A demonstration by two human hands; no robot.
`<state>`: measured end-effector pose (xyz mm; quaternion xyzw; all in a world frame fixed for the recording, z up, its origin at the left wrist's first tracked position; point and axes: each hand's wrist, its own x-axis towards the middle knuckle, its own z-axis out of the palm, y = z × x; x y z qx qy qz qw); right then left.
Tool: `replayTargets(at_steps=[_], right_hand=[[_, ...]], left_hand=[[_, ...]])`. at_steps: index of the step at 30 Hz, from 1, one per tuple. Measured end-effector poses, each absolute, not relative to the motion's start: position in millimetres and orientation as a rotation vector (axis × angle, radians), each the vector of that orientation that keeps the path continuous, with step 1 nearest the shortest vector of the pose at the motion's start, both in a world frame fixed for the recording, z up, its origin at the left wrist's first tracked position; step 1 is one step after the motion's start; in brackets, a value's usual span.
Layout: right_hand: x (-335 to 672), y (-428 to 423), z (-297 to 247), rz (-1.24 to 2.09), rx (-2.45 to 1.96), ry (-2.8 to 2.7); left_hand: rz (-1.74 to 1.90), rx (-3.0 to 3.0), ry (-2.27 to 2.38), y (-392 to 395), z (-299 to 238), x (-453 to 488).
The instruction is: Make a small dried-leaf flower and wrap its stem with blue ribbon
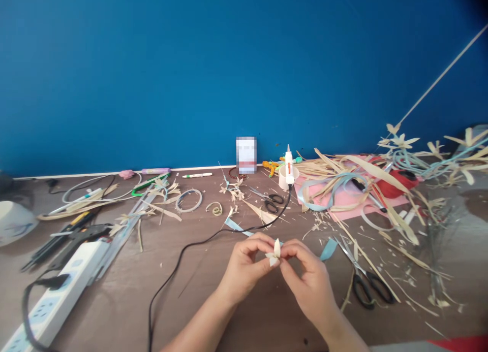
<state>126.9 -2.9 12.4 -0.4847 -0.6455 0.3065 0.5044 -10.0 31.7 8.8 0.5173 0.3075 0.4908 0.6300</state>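
Both my hands meet over the middle of the table, around a small cream flower (275, 254) with pointed petals that looks made of dried leaf strips. My left hand (246, 265) pinches it from the left between thumb and forefinger. From the right, my right hand (305, 270) closes its thumb and fingertips on the same flower. The flower's underside is hidden by my fingers. Just beyond my hands lies a light blue ribbon (233, 225), and another blue ribbon piece (329, 249) lies beside my right hand.
Black-handled scissors (364, 281) lie right of my hands, smaller scissors (272, 202) farther back. A white glue gun (289, 166) stands in a cup; its black cord (183, 250) crosses the table. A power strip (57, 296) is at left. Dried strips (343, 164) pile up at right.
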Motion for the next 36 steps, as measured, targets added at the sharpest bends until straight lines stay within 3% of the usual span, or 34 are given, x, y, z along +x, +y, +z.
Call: replayTargets(at_steps=[10, 36], right_hand=[[135.7, -8.7, 25.8, 0.106, -1.092, -1.736], [149.8, -1.1, 27.9, -0.052, -0.936, -2.068]], left_hand=[[1.263, 1.566, 0.792, 37.5, 21.9, -4.8], [1.046, 1.341, 0.933, 27.2, 28.6, -2.9]])
